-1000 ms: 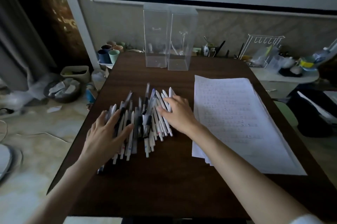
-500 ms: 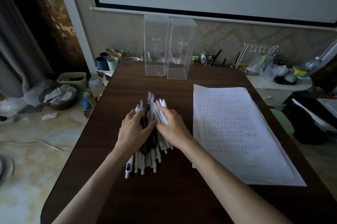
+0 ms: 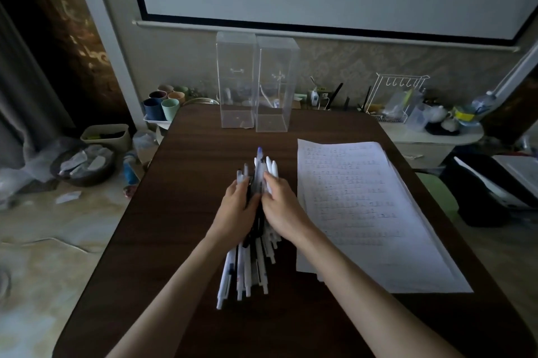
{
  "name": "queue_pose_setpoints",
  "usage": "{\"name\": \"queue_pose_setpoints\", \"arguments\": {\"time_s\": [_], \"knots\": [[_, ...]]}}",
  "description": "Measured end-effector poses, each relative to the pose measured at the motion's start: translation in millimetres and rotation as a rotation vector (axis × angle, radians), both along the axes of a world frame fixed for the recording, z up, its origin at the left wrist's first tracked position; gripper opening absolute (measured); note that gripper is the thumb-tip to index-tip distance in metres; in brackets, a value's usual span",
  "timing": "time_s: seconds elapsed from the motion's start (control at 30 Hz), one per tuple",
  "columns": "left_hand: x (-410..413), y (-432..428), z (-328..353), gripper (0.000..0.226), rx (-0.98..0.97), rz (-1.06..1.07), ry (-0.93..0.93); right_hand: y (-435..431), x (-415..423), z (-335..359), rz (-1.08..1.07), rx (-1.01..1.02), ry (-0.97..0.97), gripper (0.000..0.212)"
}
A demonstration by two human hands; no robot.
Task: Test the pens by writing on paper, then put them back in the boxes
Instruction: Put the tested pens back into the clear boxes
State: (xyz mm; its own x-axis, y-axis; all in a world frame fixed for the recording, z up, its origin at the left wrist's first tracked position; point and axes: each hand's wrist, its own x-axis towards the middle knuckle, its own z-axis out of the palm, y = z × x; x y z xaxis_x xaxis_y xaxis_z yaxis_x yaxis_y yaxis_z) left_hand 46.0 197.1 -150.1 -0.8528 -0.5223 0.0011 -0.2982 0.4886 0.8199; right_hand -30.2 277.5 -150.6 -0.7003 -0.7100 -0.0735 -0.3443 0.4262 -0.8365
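Observation:
A tight bundle of several white and dark pens (image 3: 247, 267) lies lengthwise on the dark wooden table (image 3: 180, 171). My left hand (image 3: 236, 212) presses against the bundle's left side and my right hand (image 3: 281, 206) against its right side, so both hands clasp the pens between them. Pen tips stick out beyond my fingers, and pen ends fan out toward me. A stack of written paper sheets (image 3: 366, 212) lies to the right of the pens. Two tall clear plastic boxes (image 3: 257, 87) stand side by side at the table's far edge.
Coloured cups (image 3: 163, 104) sit on a small tray off the table's far left corner. A white wire rack (image 3: 396, 98) and clutter fill a side shelf at the right. Bins and bags lie on the floor to the left.
The pens were spread in a wide fan under my flat hands. My hands have swept inward and gathered them into one narrow bundle.

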Motion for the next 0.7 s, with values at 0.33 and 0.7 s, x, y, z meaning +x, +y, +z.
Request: {"name": "queue_pose_setpoints", "arguments": {"time_s": [0.33, 0.7], "knots": [[-9, 12, 3, 0.049, -0.057, 0.030, -0.070, 40, -29, 3, -0.182, -0.007, 0.171, 0.034], [-6, 12, 5, 0.060, -0.054, 0.009, -0.047, 94, -89, 3, -0.318, 0.027, 0.340, 0.048]]}}
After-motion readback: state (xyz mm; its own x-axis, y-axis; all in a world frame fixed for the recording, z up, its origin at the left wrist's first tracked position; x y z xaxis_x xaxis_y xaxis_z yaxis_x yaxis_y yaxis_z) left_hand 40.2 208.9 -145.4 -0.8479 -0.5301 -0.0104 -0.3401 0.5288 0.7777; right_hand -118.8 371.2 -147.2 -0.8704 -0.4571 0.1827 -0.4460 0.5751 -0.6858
